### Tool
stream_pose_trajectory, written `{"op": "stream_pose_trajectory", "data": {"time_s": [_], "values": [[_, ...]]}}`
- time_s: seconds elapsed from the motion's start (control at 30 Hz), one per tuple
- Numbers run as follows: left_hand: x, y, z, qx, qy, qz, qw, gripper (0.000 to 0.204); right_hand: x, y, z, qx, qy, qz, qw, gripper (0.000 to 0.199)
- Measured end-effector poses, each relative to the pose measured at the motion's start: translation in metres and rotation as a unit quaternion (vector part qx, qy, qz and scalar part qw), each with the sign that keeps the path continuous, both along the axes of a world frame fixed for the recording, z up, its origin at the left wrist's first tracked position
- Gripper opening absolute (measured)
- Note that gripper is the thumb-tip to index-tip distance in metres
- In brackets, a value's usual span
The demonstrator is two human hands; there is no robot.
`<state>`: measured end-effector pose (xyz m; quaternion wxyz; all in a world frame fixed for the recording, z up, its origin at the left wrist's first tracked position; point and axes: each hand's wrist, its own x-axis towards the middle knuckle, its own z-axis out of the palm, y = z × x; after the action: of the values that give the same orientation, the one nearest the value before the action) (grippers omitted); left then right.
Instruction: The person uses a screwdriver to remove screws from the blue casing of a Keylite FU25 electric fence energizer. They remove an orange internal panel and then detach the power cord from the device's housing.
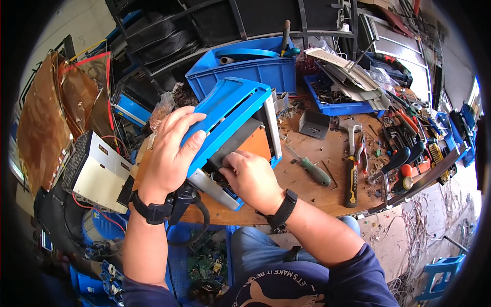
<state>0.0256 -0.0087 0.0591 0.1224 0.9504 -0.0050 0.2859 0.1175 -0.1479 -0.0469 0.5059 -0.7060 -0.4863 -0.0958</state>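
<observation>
Head view: casing against both hands

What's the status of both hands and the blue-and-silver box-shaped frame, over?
Left hand spread on the frame. Right hand curled at its flat dark panel; grip unclear. Slim green-handled screwdriver lying apart, to the right.

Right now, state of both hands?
Left hand: open, resting on the blue frame.
Right hand: fingers curled at the black panel; grip cannot be told.
</observation>
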Motion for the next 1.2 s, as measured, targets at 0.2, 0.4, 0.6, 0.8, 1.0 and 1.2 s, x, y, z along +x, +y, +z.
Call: {"op": "stream_pose_trajectory", "data": {"time_s": [0.2, 0.4, 0.6, 0.8, 1.0, 1.2], "values": [[0.000, 0.002, -0.002, 0.012, 0.003, 0.004, 1.000, 0.040, 0.011, -0.003, 0.007, -0.024, -0.050, 0.037, 0.998, 0.011], [0.002, 0.002, -0.002, 0.019, -0.002, 0.000, 1.000, 0.040, 0.014, -0.002, 0.011, -0.069, -0.249, 0.027, 0.966, 0.008], [0.005, 0.004, -0.006, 0.030, -0.027, -0.005, 0.999, 0.038, 0.013, -0.002, 0.015, -0.097, -0.364, 0.023, 0.926, 0.006], [0.004, 0.005, -0.006, 0.035, -0.040, -0.005, 0.999, 0.038, 0.005, -0.009, 0.015, -0.080, -0.236, -0.019, 0.968, 0.011], [0.004, 0.003, -0.006, 0.033, -0.044, 0.004, 0.998, 0.038, -0.002, -0.007, 0.009, -0.147, -0.150, -0.053, 0.976, 0.021], [0.004, 0.001, -0.005, 0.038, -0.046, 0.005, 0.998, 0.036, -0.009, -0.004, 0.017, -0.209, -0.196, -0.072, 0.955, 0.009]]}}
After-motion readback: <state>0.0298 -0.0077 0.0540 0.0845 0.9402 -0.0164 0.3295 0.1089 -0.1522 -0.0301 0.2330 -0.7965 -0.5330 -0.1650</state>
